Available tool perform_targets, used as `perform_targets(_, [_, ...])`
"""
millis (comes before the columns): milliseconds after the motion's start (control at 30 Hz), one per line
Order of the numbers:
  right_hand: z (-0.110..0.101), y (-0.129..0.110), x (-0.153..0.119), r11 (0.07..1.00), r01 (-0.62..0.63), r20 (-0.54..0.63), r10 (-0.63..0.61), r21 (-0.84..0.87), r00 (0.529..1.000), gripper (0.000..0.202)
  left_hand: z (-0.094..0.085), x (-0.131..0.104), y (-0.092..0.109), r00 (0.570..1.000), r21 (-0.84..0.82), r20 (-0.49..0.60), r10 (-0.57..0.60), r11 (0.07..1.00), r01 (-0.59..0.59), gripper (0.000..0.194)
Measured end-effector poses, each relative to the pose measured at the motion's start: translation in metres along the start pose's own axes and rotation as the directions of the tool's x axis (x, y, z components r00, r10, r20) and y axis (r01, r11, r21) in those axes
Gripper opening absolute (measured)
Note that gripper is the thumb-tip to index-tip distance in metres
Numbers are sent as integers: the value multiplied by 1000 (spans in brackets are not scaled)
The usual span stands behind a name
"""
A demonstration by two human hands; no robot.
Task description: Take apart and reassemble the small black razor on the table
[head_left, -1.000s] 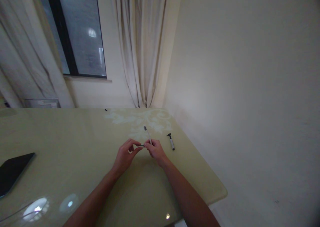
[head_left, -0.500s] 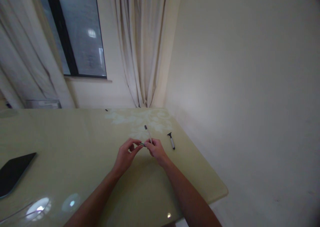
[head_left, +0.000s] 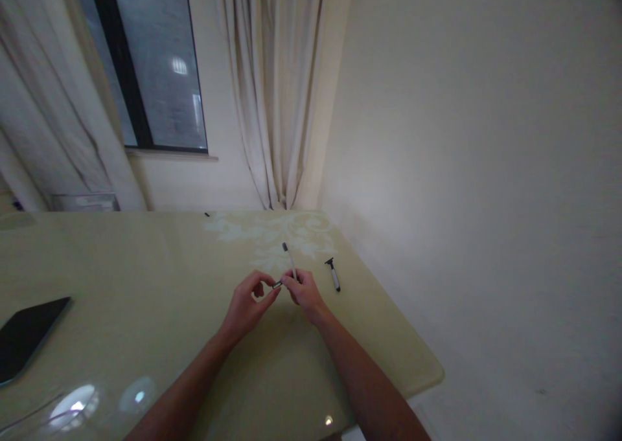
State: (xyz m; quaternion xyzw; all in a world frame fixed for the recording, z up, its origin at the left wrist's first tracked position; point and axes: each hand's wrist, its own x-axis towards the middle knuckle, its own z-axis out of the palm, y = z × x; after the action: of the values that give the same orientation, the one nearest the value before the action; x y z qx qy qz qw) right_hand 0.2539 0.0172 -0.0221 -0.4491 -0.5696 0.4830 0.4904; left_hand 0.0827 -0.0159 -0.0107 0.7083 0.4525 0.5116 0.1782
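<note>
On the glossy pale-green table (head_left: 146,285), which carries a faint white floral pattern near its far edge, a black-headed razor with a light handle (head_left: 333,275) lies just to the right of the hands, apart from them. A flat dark tablet-like slab (head_left: 26,336) rests near the table's left edge, well away, and a tiny dark speck (head_left: 207,214) sits by the far edge. Behind the table hang cream curtains (head_left: 275,91) beside a dark-framed window (head_left: 146,65), and a bare cream wall (head_left: 461,169) fills the right side. Nothing lies between the hands and the razor. Both bare forearms reach forward from the lower edge and meet over the middle of the table. The right hand (head_left: 302,290) grips a slim white stick with a dark tip (head_left: 288,258), which slants up and away from the fingers, its lower end hidden in the closed grip. The left hand (head_left: 247,302) curls its thumb and forefinger together, pinching a small dark-and-silver piece (head_left: 276,285) that lies between the two hands; whether it joins the stick I cannot tell.
</note>
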Motion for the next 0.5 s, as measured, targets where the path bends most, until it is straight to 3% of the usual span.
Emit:
perform_targets(333, [0, 3, 3, 999, 27, -19, -27, -28, 999, 35, -1, 1, -4, 997, -2, -12, 70, 998, -70, 14])
perform_targets(500, [-10, 2, 9, 1000, -14, -252, 16, 10, 968, 42, -3, 2, -12, 995, -13, -89, -37, 999, 36, 20])
